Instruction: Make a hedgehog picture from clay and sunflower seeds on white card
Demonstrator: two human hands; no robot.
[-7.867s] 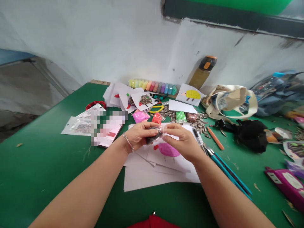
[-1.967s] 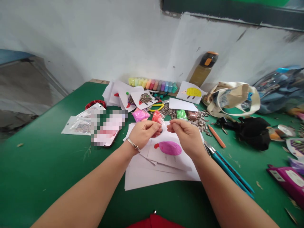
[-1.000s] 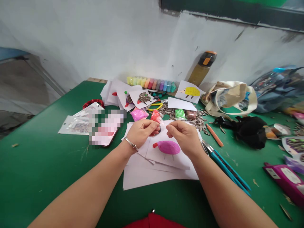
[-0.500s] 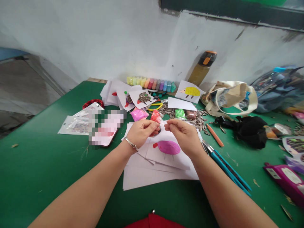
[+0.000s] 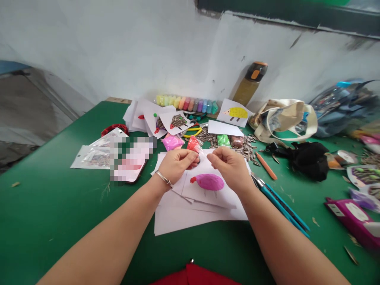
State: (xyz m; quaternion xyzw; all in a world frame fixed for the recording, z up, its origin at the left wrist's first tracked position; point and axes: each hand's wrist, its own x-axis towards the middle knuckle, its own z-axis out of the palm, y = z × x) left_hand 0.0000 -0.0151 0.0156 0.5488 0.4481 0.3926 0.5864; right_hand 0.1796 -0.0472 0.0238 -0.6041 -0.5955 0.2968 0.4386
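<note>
Over the white sheets (image 5: 178, 219), my left hand (image 5: 176, 163) is closed in a pinch; a small dark bit shows at its fingertips, too small to name. A short gap away, my right hand (image 5: 228, 164) is also closed, thumb against curled fingers, and whatever it holds is hidden. Below them on the top sheet lies a flat purple clay oval (image 5: 210, 182) with a red end and drawn legs. Just beyond the fingers sit a bag of red clay (image 5: 193, 143), a pink one (image 5: 172, 141) and a green one (image 5: 223, 139).
Striped sunflower seeds (image 5: 247, 152) are strewn behind my right hand. An orange stick (image 5: 266, 166) and blue-handled tools (image 5: 285, 206) lie to the right. A phone (image 5: 133, 162) is on the left. A bottle (image 5: 251, 83) and a cloth bag (image 5: 282, 118) stand by the wall.
My right hand has drawn its fingers in more tightly and its fingertips have shifted slightly. The left hand keeps its pinch. The whole view has shifted a little.
</note>
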